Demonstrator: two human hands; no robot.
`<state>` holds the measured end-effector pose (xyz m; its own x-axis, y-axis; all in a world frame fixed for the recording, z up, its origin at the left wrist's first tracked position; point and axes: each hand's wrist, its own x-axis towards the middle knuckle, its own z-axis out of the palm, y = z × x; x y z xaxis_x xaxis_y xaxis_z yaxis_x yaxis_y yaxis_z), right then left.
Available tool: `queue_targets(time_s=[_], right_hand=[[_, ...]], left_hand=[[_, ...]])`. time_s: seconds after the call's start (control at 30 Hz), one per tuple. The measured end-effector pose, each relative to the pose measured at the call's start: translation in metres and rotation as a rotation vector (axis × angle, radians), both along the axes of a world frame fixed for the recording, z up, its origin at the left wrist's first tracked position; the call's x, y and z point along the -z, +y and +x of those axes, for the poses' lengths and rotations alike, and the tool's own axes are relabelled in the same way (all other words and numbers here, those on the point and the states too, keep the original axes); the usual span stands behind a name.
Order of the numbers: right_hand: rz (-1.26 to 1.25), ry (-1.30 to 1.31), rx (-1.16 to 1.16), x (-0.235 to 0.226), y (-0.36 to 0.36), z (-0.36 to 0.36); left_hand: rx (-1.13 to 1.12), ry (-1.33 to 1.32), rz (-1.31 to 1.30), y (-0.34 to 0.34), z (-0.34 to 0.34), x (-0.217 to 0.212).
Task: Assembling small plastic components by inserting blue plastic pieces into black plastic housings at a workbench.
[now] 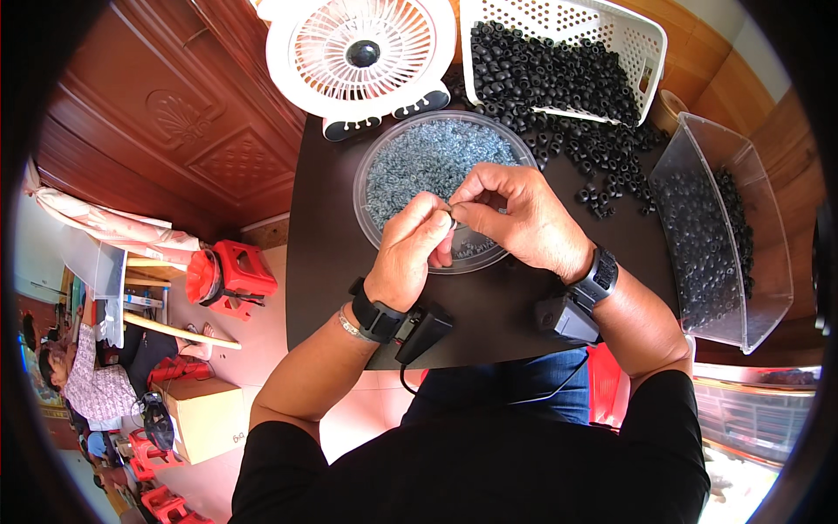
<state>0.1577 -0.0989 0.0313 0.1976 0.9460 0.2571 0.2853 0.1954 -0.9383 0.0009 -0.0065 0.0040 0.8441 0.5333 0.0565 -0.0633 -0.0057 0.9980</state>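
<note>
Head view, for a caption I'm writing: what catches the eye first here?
Both hands, left hand and right hand, pinch one small ring over a round clear dish of blue-grey rings at the table's middle. Behind it stands a white fan; black rings spill from a white basket at upper right.

Brown cardboard box (203,417) — squarish, on floor, lower left

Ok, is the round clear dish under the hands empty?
No, the round clear dish is filled with small grey-blue rings, and both the left hand and right hand pinch a small piece together above it.
</note>
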Motion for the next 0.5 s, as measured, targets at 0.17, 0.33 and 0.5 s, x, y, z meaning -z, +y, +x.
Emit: queue_targets(time_s=[0.17,0.33,0.5], right_hand=[[-0.205,0.227,-0.111,-0.0039,0.0022,0.0100],[-0.137,0.225,-0.119,-0.0015,0.0001,0.0066],[-0.022,0.076,-0.065,0.0034,0.0004,0.0020]], left_hand=[[0.016,-0.021,0.014,-0.0013,-0.0001,0.0001],[-0.004,-0.029,0.019,-0.0030,-0.0006,-0.0015],[0.000,-0.005,0.060,-0.0007,-0.0007,-0.0005]])
